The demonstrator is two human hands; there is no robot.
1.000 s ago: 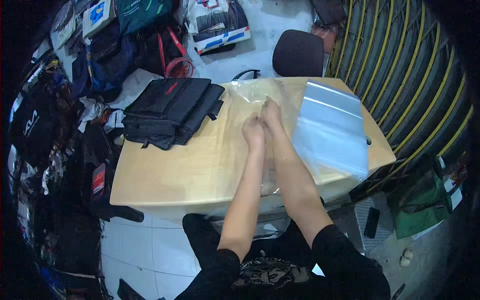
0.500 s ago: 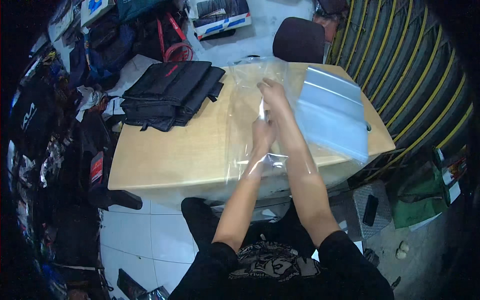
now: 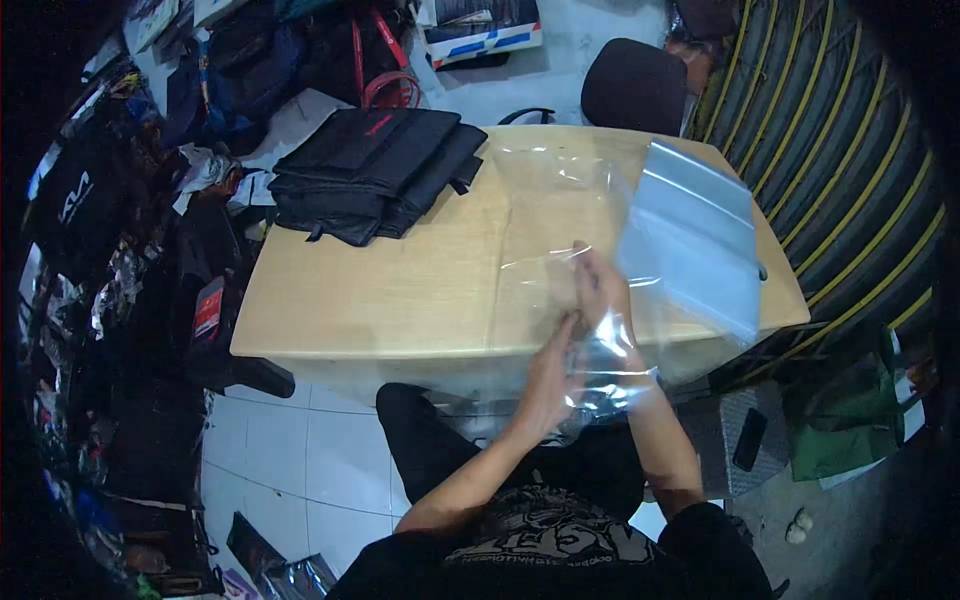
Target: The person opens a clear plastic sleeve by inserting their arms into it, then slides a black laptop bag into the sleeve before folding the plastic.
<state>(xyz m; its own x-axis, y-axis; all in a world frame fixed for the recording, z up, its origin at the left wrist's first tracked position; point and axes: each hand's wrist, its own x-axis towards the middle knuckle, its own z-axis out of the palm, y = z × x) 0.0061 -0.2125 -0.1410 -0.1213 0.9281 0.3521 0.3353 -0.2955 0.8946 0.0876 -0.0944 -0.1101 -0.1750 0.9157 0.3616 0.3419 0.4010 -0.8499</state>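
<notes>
A large clear plastic bag (image 3: 545,210) lies flattened over the middle of the table, its near end bunched and shiny about my wrists. My right hand (image 3: 603,290) is at the bag, seen through or against the film, its fingers curled and closed on the plastic. Just below and to the left, my left hand (image 3: 548,388) is closed on the bag's near part, thumb and fingertips close to my right palm. Glare on the film partly hides the fingers of both hands. To the right lies a stack of flat, bluish clear plastic bags (image 3: 690,245).
Folded black fabric bags (image 3: 375,170) rest on the far left of the wooden table (image 3: 340,300). A dark chair (image 3: 635,85) stands behind it. Black bags and clutter crowd the left. A phone (image 3: 749,438) lies on a grey surface at right, near a green bag (image 3: 845,420).
Both my hands have come nearer to my body and slightly right, drawing along the bag's near end. My view has shifted, so the table sits further right.
</notes>
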